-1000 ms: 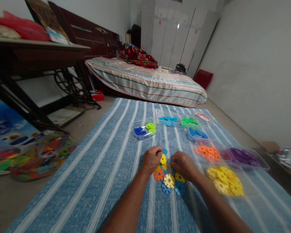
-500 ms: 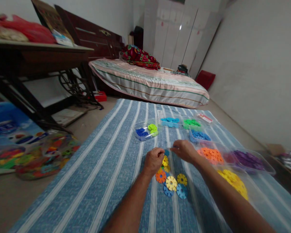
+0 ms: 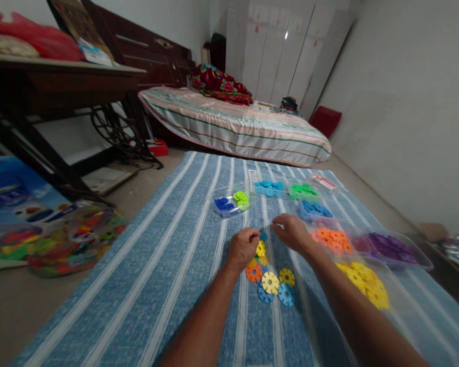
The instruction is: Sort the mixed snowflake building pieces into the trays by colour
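My left hand [image 3: 244, 250] is closed, its fingertips at a small blue notched plastic disc [image 3: 263, 236] at the far end of a joined piece. Below it in that piece come a yellow disc [image 3: 260, 248], an orange disc [image 3: 254, 272], a pale yellow disc [image 3: 270, 282] and more yellow and blue ones; the hand hides part of them. Just right of the blue disc, my right hand [image 3: 292, 232] hovers apart from it, fingers loosely bent and parted, with nothing visible in them. A light blue disc [image 3: 286, 294] forms the near right end.
Clear trays hold sorted discs: dark blue and lime [image 3: 231, 213], light blue [image 3: 268, 188], green [image 3: 303, 191], blue [image 3: 315, 210], orange [image 3: 332, 240], purple [image 3: 392, 251] and yellow [image 3: 363, 283]. They stand on a striped blue cloth [image 3: 156, 265]. A bed [image 3: 233, 122] stands beyond.
My right hand has drawn slightly away from the blue disc and its fingers have parted. My left hand stays at the joined piece. The view has shifted a little.
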Demonstrator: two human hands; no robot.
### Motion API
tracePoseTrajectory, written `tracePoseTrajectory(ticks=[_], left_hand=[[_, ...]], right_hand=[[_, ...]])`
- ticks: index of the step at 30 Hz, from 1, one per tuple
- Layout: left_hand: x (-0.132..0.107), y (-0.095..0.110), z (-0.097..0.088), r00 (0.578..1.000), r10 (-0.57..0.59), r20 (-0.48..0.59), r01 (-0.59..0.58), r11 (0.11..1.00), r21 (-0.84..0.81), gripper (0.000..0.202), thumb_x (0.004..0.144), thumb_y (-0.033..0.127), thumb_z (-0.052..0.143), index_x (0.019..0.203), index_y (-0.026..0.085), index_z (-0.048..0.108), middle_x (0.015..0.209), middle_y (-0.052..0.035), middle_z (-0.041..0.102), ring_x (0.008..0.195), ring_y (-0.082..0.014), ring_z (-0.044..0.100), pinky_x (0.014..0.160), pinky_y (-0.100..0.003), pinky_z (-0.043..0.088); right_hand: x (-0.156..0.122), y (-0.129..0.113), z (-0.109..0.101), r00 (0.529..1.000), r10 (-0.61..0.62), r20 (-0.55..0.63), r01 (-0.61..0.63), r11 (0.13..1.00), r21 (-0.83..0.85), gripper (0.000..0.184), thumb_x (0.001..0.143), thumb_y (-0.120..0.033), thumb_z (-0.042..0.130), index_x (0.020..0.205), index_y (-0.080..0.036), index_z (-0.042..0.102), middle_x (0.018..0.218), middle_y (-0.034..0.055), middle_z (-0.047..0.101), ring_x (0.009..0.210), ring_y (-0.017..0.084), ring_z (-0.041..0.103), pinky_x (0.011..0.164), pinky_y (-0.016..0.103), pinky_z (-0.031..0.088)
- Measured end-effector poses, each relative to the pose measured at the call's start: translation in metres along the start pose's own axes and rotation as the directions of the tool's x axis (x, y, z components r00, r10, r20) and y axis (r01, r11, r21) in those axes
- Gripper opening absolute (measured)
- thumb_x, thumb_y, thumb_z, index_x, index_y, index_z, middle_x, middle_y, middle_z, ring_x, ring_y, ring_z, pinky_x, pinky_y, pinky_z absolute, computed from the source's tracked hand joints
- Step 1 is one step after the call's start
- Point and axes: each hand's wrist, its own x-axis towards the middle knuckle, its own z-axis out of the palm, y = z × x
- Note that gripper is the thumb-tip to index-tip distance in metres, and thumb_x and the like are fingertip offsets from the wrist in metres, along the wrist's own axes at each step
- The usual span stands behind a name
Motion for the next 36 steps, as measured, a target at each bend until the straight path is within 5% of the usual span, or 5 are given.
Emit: tracePoseTrajectory(ticks=[4,11,27,33,36], left_hand=[[0.000,0.001,-0.001,1.000,0.015,0.010,-0.016,1.000,0.023,0.021,0.077,0.010,0.053,0.080,0.021,0.070,0.083,0.0016,0.071,0.079,-0.0119,0.064,0.077,-0.021,0.049],[0.000,0.001,-0.002,1.000,0.011,0.002,-0.011,0.999,0.031,0.021,0.077,0.010,0.053,0.083,0.021,0.071,0.085,0.0012,0.071,0.080,-0.0120,0.064,0.080,-0.023,0.050],[0.001,0.002,-0.003,1.000,0.013,0.009,-0.013,0.999,0.035,0.021,0.076,0.009,0.054,0.081,0.021,0.071,0.083,0.0007,0.071,0.078,-0.0121,0.064,0.077,-0.023,0.050],[0.000,0.003,-0.003,1.000,0.007,0.001,-0.007,1.000,0.025,0.021,0.076,0.010,0.053,0.080,0.021,0.070,0.082,0.0013,0.071,0.079,-0.0120,0.064,0.076,-0.022,0.049],[0.000,0.002,-0.002,1.000,0.011,-0.003,-0.011,1.000,0.022,0.021,0.076,0.009,0.053,0.080,0.020,0.070,0.082,0.0008,0.071,0.078,-0.0119,0.064,0.076,-0.022,0.049]], right_hand=[[-0.020,-0.006,0.022,0.989,-0.099,0.112,0.090,0.993,0.081,0.021,0.087,-0.025,0.054,0.100,-0.020,0.069,0.099,0.0067,0.066,0.094,0.017,0.060,0.078,0.024,0.040],[-0.027,-0.015,0.031,0.994,-0.079,0.075,0.077,0.996,0.035,0.030,0.086,-0.019,0.050,0.113,-0.022,0.062,0.105,0.0064,0.063,0.099,0.018,0.057,0.081,0.023,0.039],[-0.015,-0.020,0.031,0.990,-0.104,0.091,0.118,0.979,-0.168,0.026,0.095,-0.020,0.040,0.090,-0.018,0.065,0.093,0.0073,0.063,0.087,0.017,0.057,0.070,0.024,0.037],[-0.019,-0.014,0.033,1.000,-0.020,-0.021,0.020,1.000,-0.010,0.027,0.094,-0.026,0.042,0.079,-0.019,0.063,0.085,0.0048,0.063,0.076,0.013,0.057,0.063,0.022,0.034],[-0.013,-0.011,0.030,0.992,0.104,-0.074,-0.074,0.940,0.333,0.026,0.083,-0.024,0.053,0.059,-0.018,0.056,0.067,0.0020,0.059,0.065,0.012,0.053,0.060,0.022,0.033]])
